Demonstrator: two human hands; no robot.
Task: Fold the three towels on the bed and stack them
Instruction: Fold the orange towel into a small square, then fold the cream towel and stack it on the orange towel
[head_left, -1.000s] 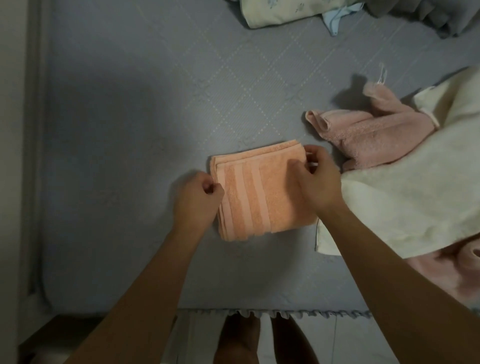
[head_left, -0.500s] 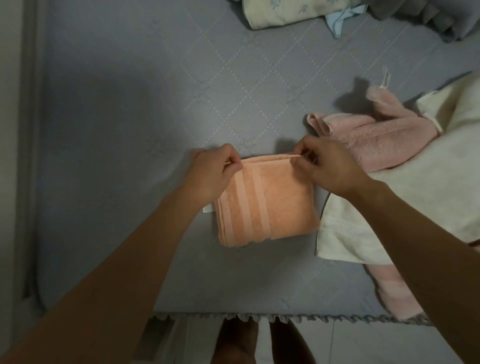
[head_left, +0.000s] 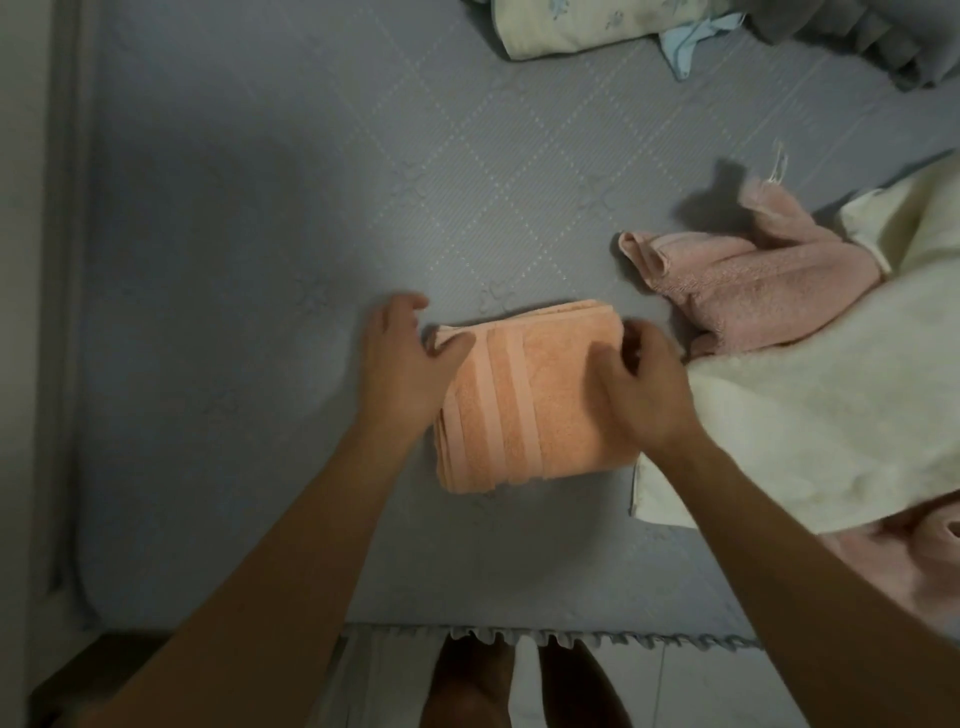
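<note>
Dim, soft light over the bed (head_left: 260, 156).
Broad shadow darkens the left; wide-angle bend shows at the edges, slight motion blur.

At the centre of the frame lies a folded peach-orange terry towel (head_left: 540, 400), crossed by paler, smoother peach bands that run from its far edge to its near edge on the left half. It sits on a grey-blue quilted bed cover (head_left: 249, 270) stitched with a diamond grid of pale dotted lines and small flower-like motifs at the crossings; a frilled grey trim edges the cover along the bottom of the frame. At the right, a crumpled dusty-pink terry towel (head_left: 748, 286) shows a plain pink nap. Over it spreads a plain cream-white towel (head_left: 831, 415). In the upper right corner, a pale cream cloth with faint blue floral print (head_left: 576, 26) lies beside a light blue fabric scrap (head_left: 691, 41) and a dark grey bundled fabric (head_left: 883, 36).
</note>
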